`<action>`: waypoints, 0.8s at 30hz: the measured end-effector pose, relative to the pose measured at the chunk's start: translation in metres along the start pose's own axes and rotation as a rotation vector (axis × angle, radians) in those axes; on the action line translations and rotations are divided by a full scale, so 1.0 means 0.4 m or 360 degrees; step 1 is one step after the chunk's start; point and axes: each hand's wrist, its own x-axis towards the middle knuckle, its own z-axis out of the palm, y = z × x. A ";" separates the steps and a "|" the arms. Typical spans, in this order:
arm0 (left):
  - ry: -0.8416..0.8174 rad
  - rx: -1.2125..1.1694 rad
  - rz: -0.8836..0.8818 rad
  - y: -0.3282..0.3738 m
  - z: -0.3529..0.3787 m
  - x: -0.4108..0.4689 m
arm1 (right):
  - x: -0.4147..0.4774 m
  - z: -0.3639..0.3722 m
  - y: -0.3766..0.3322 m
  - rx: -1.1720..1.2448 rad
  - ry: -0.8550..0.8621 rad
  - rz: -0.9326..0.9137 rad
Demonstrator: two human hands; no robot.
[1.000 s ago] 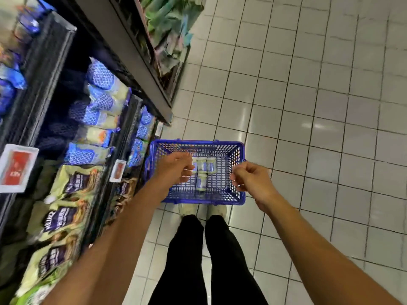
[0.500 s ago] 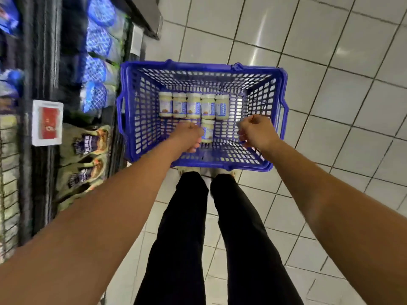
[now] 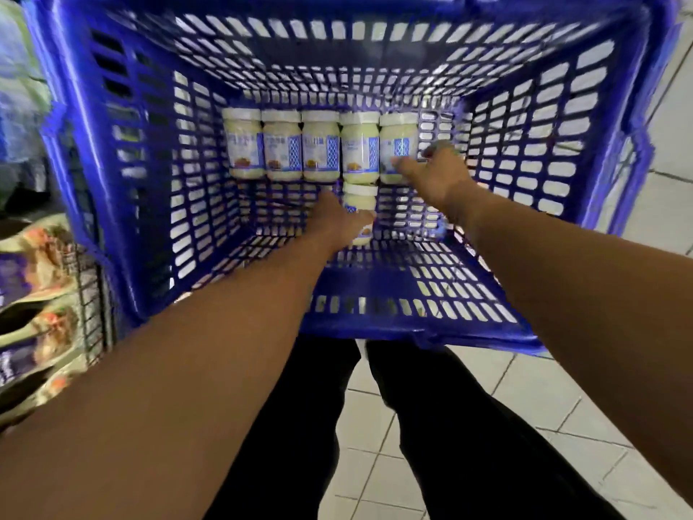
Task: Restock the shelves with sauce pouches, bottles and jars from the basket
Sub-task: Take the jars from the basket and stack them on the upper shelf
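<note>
A blue plastic basket (image 3: 112,163) fills the view from above. A row of several white-lidded jars of pale sauce (image 3: 320,148) lies along its far end, and a single jar (image 3: 360,198) lies just in front of them. Both my arms reach down into the basket. My left hand (image 3: 333,225) is on the single jar, its thumb lying across the jar's middle. My right hand (image 3: 437,172) has its fingers spread, and the fingertips touch the rightmost jar of the row (image 3: 398,138).
Wire shelves with green and purple pouches (image 3: 33,264) stand close on the left, touching the basket's side. White floor tiles (image 3: 562,407) lie to the right and below. My legs in black trousers (image 3: 431,425) stand right behind the basket.
The view has dropped much closer to the basket. Both hands have left the near rim and gone down inside, the left to the single jar, the right to the row's rightmost jar.
</note>
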 end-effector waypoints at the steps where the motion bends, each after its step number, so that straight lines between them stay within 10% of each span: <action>1: 0.0014 0.0005 -0.0015 0.000 0.015 0.013 | 0.021 0.014 -0.002 0.0028 0.0021 -0.0012; 6: 0.0228 0.0114 -0.0017 -0.006 0.050 0.059 | 0.090 0.058 -0.009 0.0051 0.0106 0.0019; 24: -0.0227 -0.0057 0.0025 0.028 -0.058 -0.132 | -0.137 -0.029 0.043 0.0356 -0.0132 -0.0053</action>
